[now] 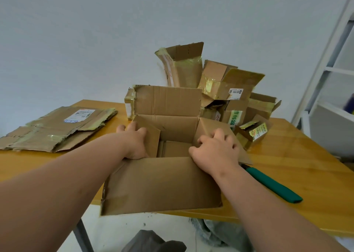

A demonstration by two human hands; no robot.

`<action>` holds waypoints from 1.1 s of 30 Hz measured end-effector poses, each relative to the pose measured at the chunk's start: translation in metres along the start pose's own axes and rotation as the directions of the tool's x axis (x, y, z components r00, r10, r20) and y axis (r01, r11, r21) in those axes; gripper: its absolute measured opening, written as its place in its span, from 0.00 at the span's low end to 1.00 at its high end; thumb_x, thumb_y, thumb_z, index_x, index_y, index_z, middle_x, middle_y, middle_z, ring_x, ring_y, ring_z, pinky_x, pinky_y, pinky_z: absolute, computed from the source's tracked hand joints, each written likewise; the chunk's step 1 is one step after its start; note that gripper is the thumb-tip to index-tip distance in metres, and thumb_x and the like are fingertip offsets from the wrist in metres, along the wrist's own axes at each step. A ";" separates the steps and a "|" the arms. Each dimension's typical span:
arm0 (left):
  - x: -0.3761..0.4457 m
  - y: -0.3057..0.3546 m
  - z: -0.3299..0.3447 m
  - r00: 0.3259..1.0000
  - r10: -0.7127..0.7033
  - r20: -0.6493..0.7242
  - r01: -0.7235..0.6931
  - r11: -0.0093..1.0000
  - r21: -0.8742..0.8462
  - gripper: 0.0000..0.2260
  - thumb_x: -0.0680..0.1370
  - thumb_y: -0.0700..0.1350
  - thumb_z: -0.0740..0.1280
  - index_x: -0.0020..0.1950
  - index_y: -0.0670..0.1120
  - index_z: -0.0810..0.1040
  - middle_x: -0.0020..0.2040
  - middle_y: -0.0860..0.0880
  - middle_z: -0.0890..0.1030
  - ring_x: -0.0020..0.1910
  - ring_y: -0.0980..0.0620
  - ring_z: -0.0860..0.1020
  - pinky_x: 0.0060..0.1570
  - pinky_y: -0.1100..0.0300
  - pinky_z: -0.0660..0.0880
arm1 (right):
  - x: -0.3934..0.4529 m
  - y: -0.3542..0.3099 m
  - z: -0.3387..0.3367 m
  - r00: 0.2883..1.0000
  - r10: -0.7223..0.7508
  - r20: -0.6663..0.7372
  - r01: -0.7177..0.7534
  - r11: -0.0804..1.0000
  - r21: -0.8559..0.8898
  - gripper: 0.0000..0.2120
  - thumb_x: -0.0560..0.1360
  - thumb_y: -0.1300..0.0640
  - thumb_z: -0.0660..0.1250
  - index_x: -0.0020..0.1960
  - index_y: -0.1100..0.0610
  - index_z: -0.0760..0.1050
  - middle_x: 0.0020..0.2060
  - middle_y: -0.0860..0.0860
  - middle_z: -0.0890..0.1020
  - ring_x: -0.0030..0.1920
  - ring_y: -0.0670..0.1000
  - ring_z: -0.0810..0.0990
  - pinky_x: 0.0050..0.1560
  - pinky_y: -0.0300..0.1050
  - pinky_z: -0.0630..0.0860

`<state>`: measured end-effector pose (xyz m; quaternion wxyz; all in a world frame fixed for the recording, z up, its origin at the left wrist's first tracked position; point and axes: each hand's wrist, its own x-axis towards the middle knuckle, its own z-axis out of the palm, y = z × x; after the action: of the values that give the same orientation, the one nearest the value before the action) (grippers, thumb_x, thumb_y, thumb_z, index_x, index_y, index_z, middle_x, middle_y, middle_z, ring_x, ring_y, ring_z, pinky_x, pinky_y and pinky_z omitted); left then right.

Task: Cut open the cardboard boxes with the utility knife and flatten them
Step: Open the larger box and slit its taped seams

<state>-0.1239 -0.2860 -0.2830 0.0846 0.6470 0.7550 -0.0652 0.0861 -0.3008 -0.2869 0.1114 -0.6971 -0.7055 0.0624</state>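
At the bench's near edge, left hand point(134, 144) and right hand point(216, 150) grip side flaps of the open box point(162, 184), which holds only loose cardboard.

The utility knife point(274, 184) at four o'clock shows only its green handle, its blade end tucked under the open box's point(162, 182) right flap, and the box floor is partly hidden behind the near flap and both hands. The left hand's point(134, 142) fingers point(132, 127) curl over the left flap, tips out of sight. At two o'clock the labels on the piled boxes point(229, 90) are too small to read, and the white shelf point(333, 90) is cut off by the right edge.
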 end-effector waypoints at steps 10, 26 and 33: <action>-0.012 -0.032 -0.016 0.955 0.211 0.208 -0.079 0.858 -0.508 0.44 0.72 0.30 0.70 0.78 0.60 0.54 0.78 0.60 0.38 0.78 0.46 0.46 0.71 0.50 0.64 | -0.001 0.006 0.005 1.000 -0.001 0.006 0.000 0.996 0.084 0.20 0.80 0.49 0.55 0.70 0.47 0.72 0.73 0.52 0.60 0.71 0.58 0.59 0.74 0.59 0.56; -0.038 -0.030 -0.003 0.996 0.054 -0.067 -0.059 0.996 -0.074 0.48 0.72 0.65 0.68 0.80 0.49 0.43 0.79 0.51 0.39 0.78 0.42 0.50 0.74 0.49 0.58 | -0.027 0.014 0.029 0.963 -0.079 -0.257 0.099 0.993 0.068 0.29 0.76 0.48 0.46 0.72 0.51 0.72 0.74 0.52 0.64 0.72 0.56 0.62 0.73 0.62 0.58; -0.054 0.009 0.002 0.937 0.301 -0.179 -0.215 0.897 0.386 0.24 0.80 0.63 0.55 0.76 0.65 0.57 0.79 0.55 0.39 0.77 0.42 0.38 0.72 0.32 0.41 | -0.049 0.022 0.032 0.954 -0.122 -0.272 0.143 0.988 0.057 0.32 0.72 0.47 0.45 0.71 0.50 0.74 0.77 0.51 0.59 0.76 0.55 0.55 0.76 0.64 0.50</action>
<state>-0.1069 -0.3372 -0.2731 -0.1171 0.7494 0.6416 -0.1139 0.0998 -0.3471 -0.3268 0.2359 -0.6455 -0.7263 -0.0133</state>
